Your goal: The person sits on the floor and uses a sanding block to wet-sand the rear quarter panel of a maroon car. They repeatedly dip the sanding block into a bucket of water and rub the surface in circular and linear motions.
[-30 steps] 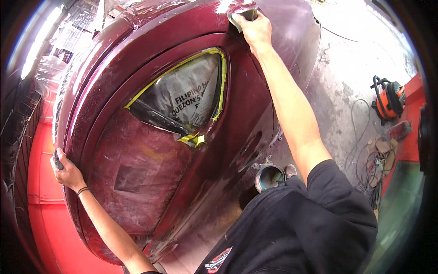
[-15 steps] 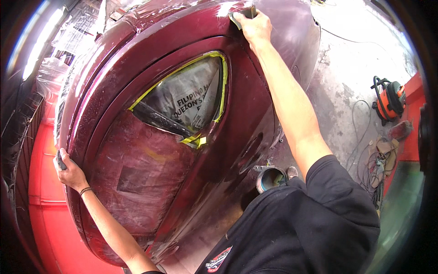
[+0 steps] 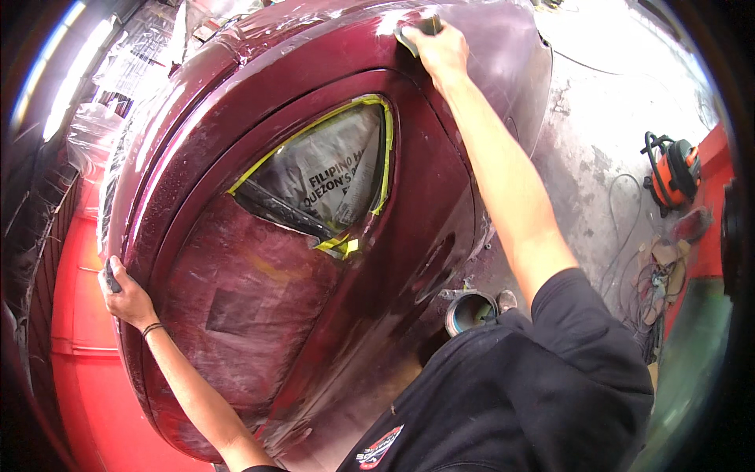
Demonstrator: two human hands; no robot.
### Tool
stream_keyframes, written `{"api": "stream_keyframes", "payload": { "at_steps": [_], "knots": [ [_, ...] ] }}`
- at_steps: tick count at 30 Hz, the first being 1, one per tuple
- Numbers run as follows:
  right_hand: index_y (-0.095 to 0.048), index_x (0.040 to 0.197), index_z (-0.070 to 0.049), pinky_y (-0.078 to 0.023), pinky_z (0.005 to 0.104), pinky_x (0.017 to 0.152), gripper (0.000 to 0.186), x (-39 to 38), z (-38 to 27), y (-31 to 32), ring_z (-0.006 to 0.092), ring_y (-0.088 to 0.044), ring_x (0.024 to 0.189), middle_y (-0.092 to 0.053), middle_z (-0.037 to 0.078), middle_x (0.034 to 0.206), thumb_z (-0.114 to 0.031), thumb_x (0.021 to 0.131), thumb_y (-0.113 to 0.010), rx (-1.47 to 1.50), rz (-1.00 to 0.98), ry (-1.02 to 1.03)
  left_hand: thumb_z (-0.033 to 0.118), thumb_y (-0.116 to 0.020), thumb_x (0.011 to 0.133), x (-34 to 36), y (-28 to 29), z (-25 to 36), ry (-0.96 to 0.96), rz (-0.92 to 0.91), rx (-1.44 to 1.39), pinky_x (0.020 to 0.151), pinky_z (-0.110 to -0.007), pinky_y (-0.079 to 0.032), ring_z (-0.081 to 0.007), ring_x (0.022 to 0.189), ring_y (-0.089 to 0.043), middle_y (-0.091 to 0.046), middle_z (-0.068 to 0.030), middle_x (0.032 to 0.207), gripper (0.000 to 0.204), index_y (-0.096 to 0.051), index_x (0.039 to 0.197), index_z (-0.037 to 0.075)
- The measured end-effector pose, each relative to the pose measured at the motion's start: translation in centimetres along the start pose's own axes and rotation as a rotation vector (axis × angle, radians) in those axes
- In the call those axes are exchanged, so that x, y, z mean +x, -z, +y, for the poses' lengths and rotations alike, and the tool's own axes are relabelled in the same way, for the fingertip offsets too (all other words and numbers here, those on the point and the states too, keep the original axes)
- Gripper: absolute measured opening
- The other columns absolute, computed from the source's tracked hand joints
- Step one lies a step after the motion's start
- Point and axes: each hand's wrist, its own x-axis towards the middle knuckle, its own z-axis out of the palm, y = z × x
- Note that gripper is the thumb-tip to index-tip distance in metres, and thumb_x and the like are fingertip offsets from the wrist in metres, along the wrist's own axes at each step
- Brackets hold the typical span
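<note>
A maroon car body (image 3: pixel 409 134) fills the middle, its small triangular window (image 3: pixel 307 165) covered with printed sheet and edged in yellow masking tape (image 3: pixel 385 149). My right hand (image 3: pixel 440 51) is closed on a dark, flat sanding pad (image 3: pixel 409 39), pressed on the glossy panel at the top. My left hand (image 3: pixel 130 299) grips a small dark pad (image 3: pixel 112 275) at the car's left edge; part of the pad is hidden by my fingers. Below the body, right of centre, stands a round bucket (image 3: pixel 464 318).
An orange and black vacuum (image 3: pixel 675 177) stands by a red wall at right, with hoses, cords and a heap of cloths (image 3: pixel 659 279) below it on the grey floor (image 3: pixel 582 134). A red panel (image 3: pixel 86 370) lies at left, below crumpled clear plastic sheeting (image 3: pixel 94 138).
The car and my left hand appear slightly farther right and the window a little lower, the whole view having shifted. My right hand stays near the same spot, still holding the pad.
</note>
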Motion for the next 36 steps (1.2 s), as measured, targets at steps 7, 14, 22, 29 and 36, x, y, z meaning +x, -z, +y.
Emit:
{"api": "stream_keyframes", "payload": {
  "at_steps": [7,14,22,29,36],
  "knots": [
    [-0.069,0.136,-0.014,-0.052,0.0524,0.105,0.044,1.3,0.3,1.1,0.0355,-0.068,0.123,-0.073,0.014,0.13,-0.028,0.094,-0.076,-0.341,0.423,0.42,0.035,-0.064,0.108,0.2,-0.6,0.4,-0.013,0.008,-0.026,0.085,-0.048,-0.055,-0.0421,0.095,-0.073,-0.077,-0.0234,0.102,0.039,-0.076,0.111,-0.002],
    [-0.038,0.167,-0.013,-0.013,0.0791,0.124,0.083,-16.9,-2.4,-5.0,0.034,-0.023,0.164,-0.032,0.008,0.176,-0.035,0.095,-0.072,-0.277,-0.047,0.616,0.037,-0.065,0.108,0.1,-0.2,-1.1,-0.077,0.013,-0.018,0.083,-0.048,-0.054,-0.043,0.091,-0.071,-0.076,-0.0266,0.102,0.042,-0.074,0.108,-0.004],
    [-0.037,0.168,-0.017,-0.004,0.0778,0.126,0.073,-17.0,-2.7,-4.6,0.0279,-0.022,0.166,-0.032,0.003,0.176,-0.041,0.104,-0.064,-0.216,-0.011,0.594,0.036,-0.066,0.108,0.6,-0.4,0.0,-0.111,0.077,-0.053,0.084,-0.05,-0.054,-0.0451,0.092,-0.071,-0.076,-0.0281,0.101,0.044,-0.074,0.108,-0.007],
    [-0.04,0.168,-0.02,0.0,0.0773,0.127,0.068,-16.4,-3.3,-4.2,0.0259,-0.021,0.166,-0.032,0.0,0.177,-0.049,0.108,-0.055,-0.223,-0.122,0.741,0.034,-0.067,0.107,0.0,-0.2,2.0,-0.035,0.04,-0.078,0.082,-0.047,-0.055,-0.04,0.09,-0.072,-0.076,-0.0251,0.098,0.041,-0.074,0.107,-0.007],
    [-0.035,0.169,-0.03,-0.004,0.0767,0.128,0.056,-5.1,2.8,-0.5,0.0198,-0.022,0.166,-0.029,-0.007,0.178,-0.048,0.115,-0.034,-0.38,-0.053,0.526,0.033,-0.065,0.108,-0.2,-0.4,-0.3,-0.014,0.02,-0.079,0.08,-0.046,-0.054,-0.0379,0.085,-0.07,-0.075,-0.0223,0.092,0.04,-0.073,0.104,-0.007]
  ]
}}
